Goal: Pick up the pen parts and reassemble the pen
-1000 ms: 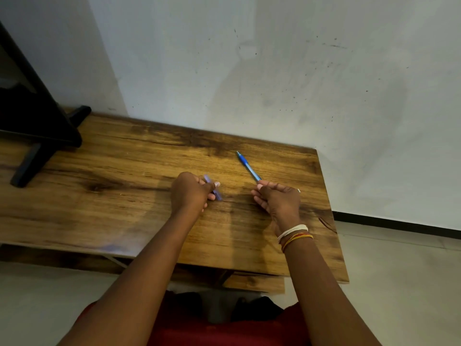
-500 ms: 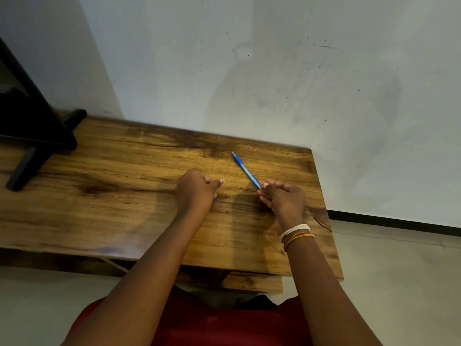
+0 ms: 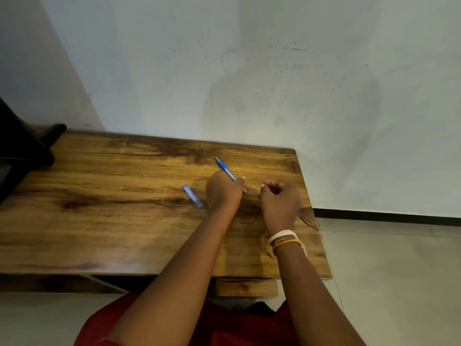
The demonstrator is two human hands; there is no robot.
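The small lilac case [image 3: 192,196] has been let go and now lies flat on the tabletop [image 3: 112,221], just left of the left hand [image 3: 223,192]. The blue pen [image 3: 225,169] has been passed across: it is now gripped by the left hand's curled fingers [image 3: 241,181], tip end pointing away. The right hand [image 3: 280,202] has come off the pen, and something thin and dark, perhaps a lead, is pinched at its fingertips [image 3: 265,186]. Reloading appears to be under way.

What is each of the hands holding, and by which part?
The left hand grips the blue pen by its lower barrel. The right hand pinches something thin and dark at its fingertips, too small to identify.
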